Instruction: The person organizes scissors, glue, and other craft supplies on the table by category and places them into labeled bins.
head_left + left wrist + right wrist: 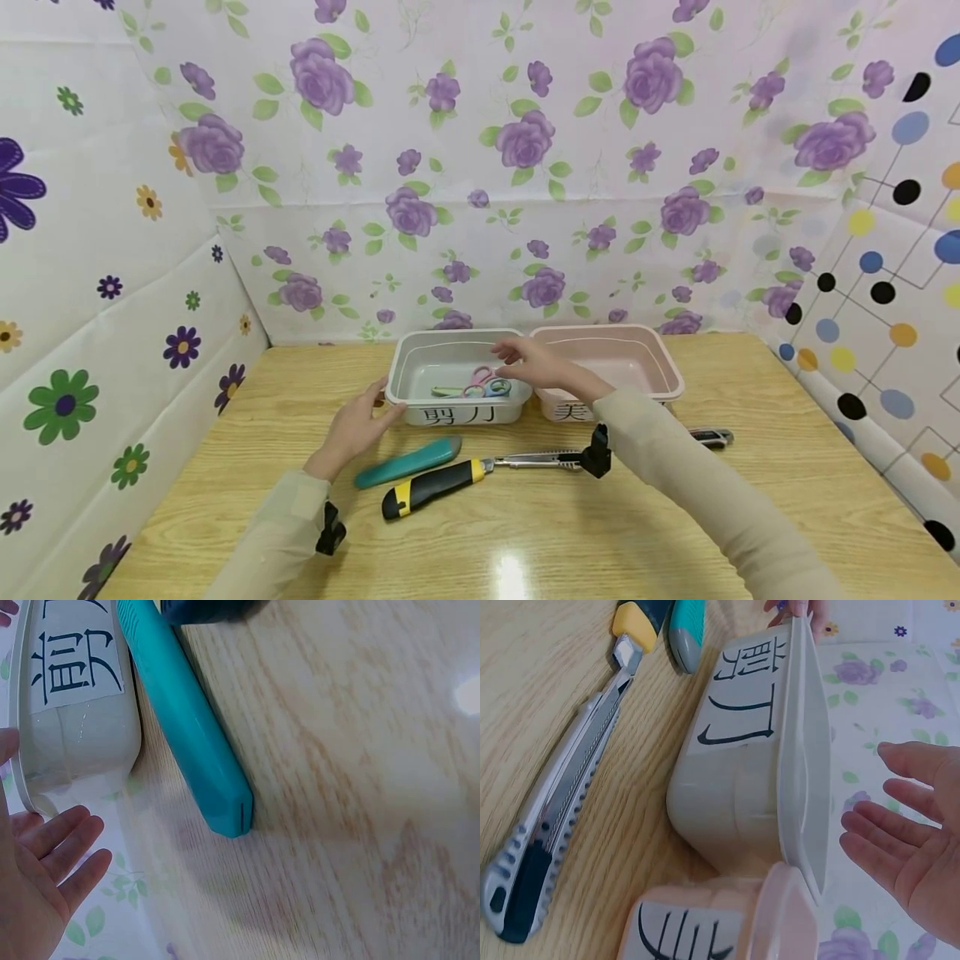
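A grey-white plastic bin [456, 412] with a label of dark characters stands at the back of the table. Scissors with pink handles [482, 376] and blue handles [497, 387] lie inside it. My left hand [358, 429] rests at the bin's left front corner, thumb by the front rim and the other fingers along the end, nearly straight in the left wrist view. Over the bin's right side hovers my right hand [536, 364], fingers loosely bent and nothing held. The right wrist view shows its palm [922, 862] with the fingers spread apart.
A pink labelled bin [667, 379] stands directly to the right. In front lie a teal box cutter [408, 462], a black-and-yellow utility knife [435, 490], a silver snap-off knife [536, 459] and, partly behind the right sleeve, another knife [712, 437]. Patterned cloth walls [480, 200] border the table.
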Tool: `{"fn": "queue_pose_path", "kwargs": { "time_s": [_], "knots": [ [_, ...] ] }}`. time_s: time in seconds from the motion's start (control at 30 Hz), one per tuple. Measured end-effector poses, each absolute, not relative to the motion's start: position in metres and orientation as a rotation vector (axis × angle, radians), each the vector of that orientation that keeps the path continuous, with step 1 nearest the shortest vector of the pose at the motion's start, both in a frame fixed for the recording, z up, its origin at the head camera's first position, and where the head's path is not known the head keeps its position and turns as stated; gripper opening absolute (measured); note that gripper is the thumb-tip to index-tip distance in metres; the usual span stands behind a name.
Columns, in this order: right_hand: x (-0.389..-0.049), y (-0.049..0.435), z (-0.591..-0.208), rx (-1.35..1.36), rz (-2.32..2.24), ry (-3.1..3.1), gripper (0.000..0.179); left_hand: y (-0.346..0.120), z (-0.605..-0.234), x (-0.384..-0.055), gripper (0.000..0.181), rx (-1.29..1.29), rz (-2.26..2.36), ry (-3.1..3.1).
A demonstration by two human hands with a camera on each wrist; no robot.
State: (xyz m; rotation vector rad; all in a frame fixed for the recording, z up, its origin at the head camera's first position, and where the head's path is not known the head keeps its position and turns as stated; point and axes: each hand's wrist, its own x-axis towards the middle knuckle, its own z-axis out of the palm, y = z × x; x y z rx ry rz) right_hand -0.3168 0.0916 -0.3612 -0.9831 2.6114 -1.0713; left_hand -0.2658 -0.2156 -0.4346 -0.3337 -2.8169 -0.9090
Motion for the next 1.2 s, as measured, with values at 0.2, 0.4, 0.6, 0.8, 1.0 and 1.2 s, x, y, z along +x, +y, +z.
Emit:
{"fn": "queue_pose_path", "kwargs": {
  "time_s": [0.2, 0.4, 0.6, 0.8, 1.0, 1.2],
  "knots": [
    [-0.308, 0.099, -0.352, -1.018, -1.031, 2.615, 0.040, -0.216, -0.433, -0.266, 0.065, -0.337, -0.904, -2.826],
    [-0.303, 0.107, -0.348, -1.047, -0.995, 2.631, 0.041, -0.217, -0.433, -0.265, 0.065, -0.341, -0.907, -2.816],
    [-0.298, 0.122, -0.351, -1.055, -0.978, 2.680, 0.040, -0.216, -0.435, -0.266, 0.067, -0.339, -0.899, -2.817],
    [-0.293, 0.138, -0.353, -1.068, -0.988, 2.697, 0.038, -0.215, -0.434, -0.265, 0.067, -0.343, -0.895, -2.811],
    [-0.283, 0.158, -0.358, -1.105, -1.023, 2.660, 0.039, -0.214, -0.434, -0.264, 0.066, -0.337, -0.900, -2.811],
    [-0.272, 0.188, -0.366, -1.068, -1.015, 2.713, 0.038, -0.214, -0.434, -0.264, 0.065, -0.321, -0.910, -2.815]
  ]
}}
